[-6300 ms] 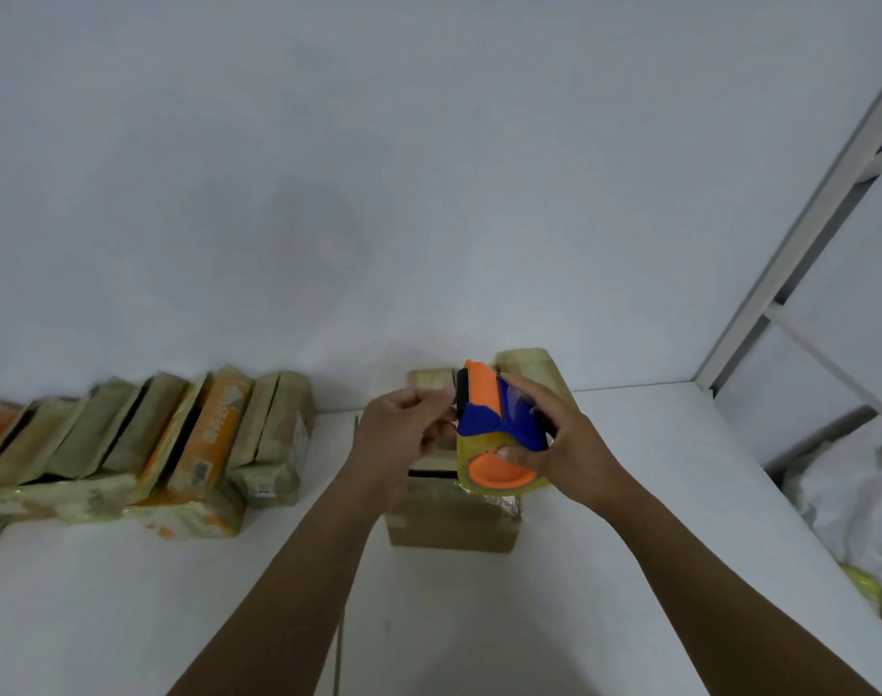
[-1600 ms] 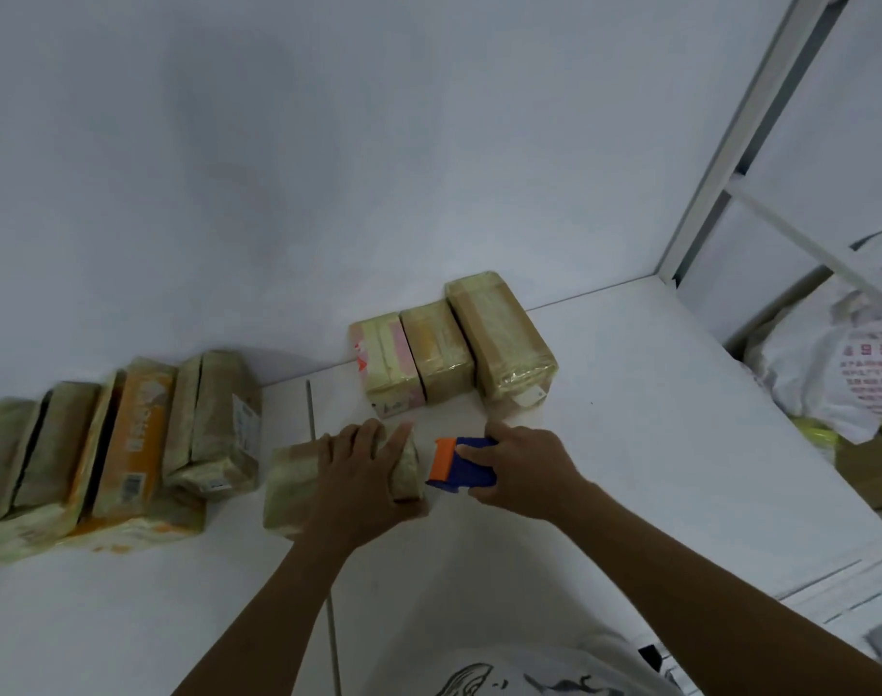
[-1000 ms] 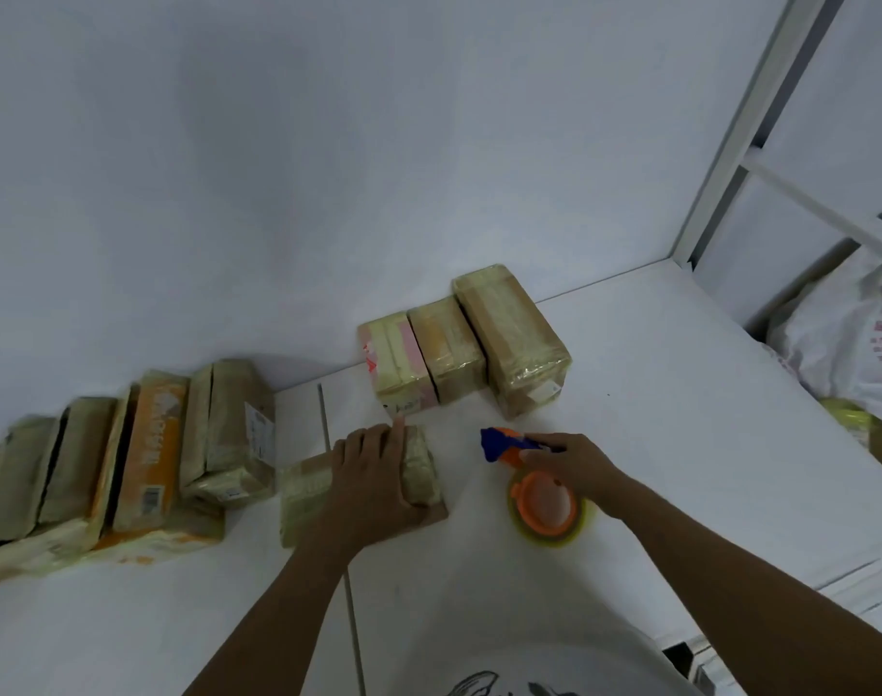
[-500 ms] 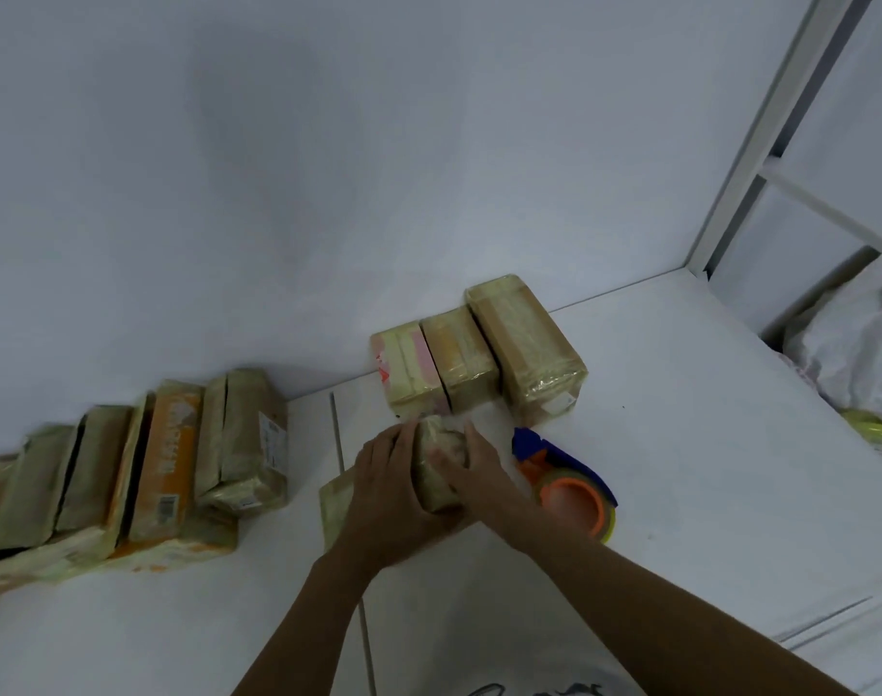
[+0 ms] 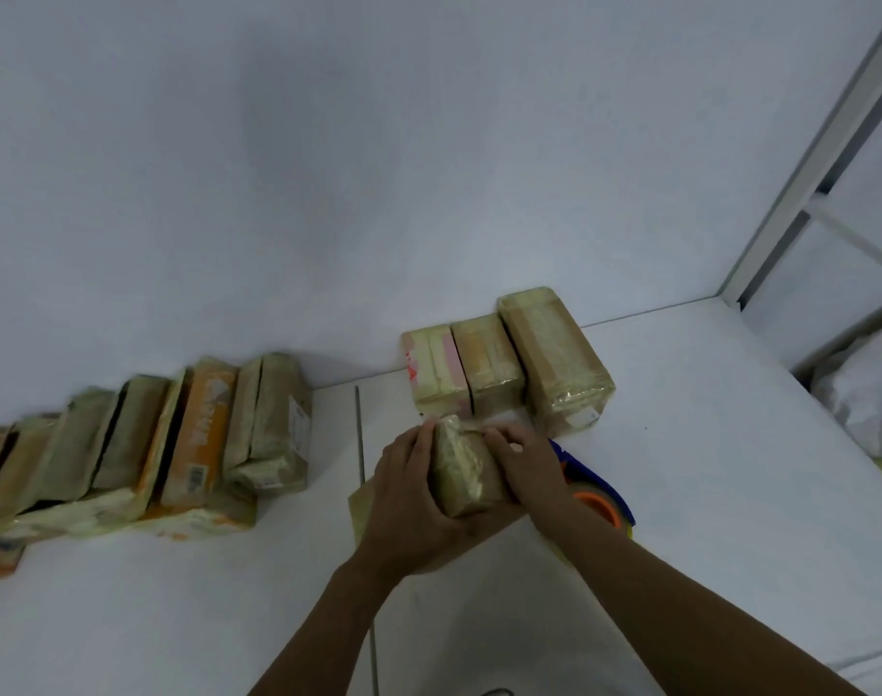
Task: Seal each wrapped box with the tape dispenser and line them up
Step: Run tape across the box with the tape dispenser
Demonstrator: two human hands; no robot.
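Left hand (image 5: 408,489) and right hand (image 5: 529,467) clasp the box (image 5: 466,469), fingers curled. Wrap likely slick, box rigid, light: hold by opposite long sides.

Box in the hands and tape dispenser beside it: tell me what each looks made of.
The box, held by the left hand and right hand: likely cardboard under glossy clear tape or film; tan body, wrinkled shiny highlights. The tape dispenser: apparently smooth hard plastic, judging by its uniform blue and orange surfaces.
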